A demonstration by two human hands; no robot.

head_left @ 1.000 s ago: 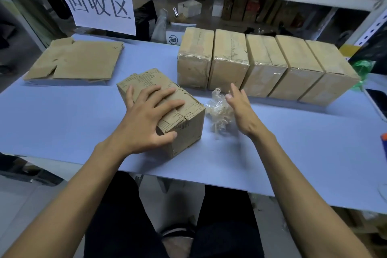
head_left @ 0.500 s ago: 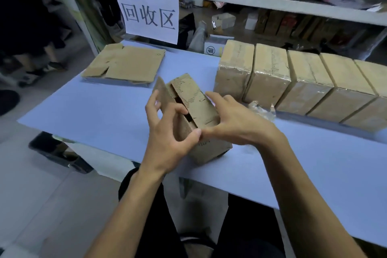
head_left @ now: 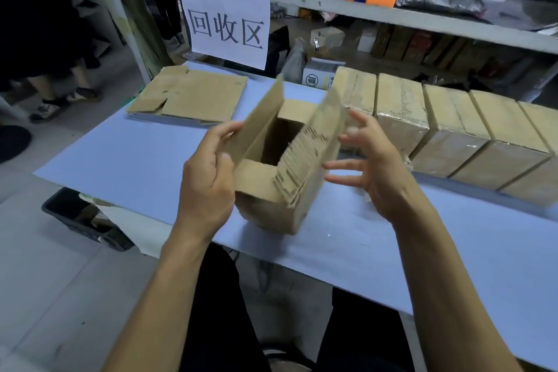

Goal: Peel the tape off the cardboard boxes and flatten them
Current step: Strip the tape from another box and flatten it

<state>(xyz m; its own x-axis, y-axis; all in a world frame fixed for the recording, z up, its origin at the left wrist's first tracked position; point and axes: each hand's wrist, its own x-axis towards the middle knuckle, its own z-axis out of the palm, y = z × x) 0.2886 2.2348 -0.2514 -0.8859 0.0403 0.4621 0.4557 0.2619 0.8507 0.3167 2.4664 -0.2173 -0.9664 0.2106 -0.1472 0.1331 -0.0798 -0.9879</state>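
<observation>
Opened brown box flaps up, five taped boxes rowed, flattened cardboard

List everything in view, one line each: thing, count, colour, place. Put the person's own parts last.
open box: 1, brown, front of the table, flaps up, inside looks empty
taped boxes: 5 visible, brown, row at right rear of the table
flattened cardboard: 1 pile, brown, left rear of the table
table: 1, light blue top
paper sign: 1, white with black characters, hanging from the shelf
shelf: 1, grey, behind the table, holding bags and clutter
crate: 1, black, on the floor under the table's left end
left hand: 1, holding the open box's left flap
right hand: 1, fingers spread beside the box's right flap; contact unclear
</observation>
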